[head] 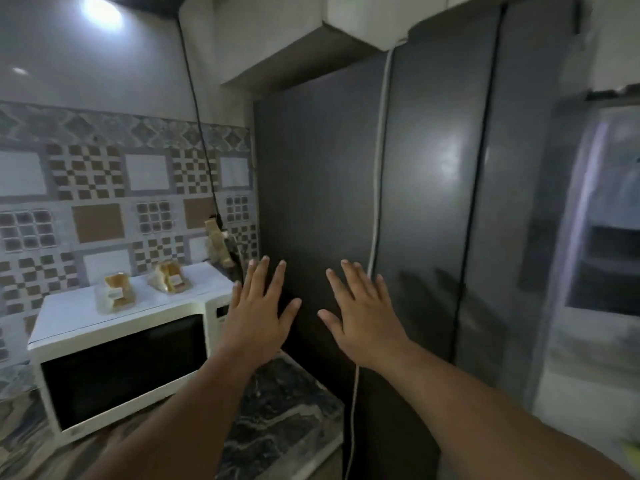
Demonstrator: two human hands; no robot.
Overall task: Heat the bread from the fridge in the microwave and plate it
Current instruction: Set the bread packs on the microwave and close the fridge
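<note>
A tall dark grey fridge [433, 188] fills the middle and right of the view, its doors closed. Both hands are raised in front of its left side panel, palms forward and fingers spread. My left hand [259, 313] holds nothing, and my right hand [360, 313] holds nothing either. To the left, a white microwave [121, 362] with a dark door stands shut on the marble counter [277, 410]. No bread from the fridge is visible; the fridge interior is hidden.
Two clear packets of food [117, 292] [169, 277] lie on top of the microwave. A black cable [197, 109] runs down the patterned tile wall, and a white cable [379, 161] hangs along the fridge's edge. A cabinet overhangs above.
</note>
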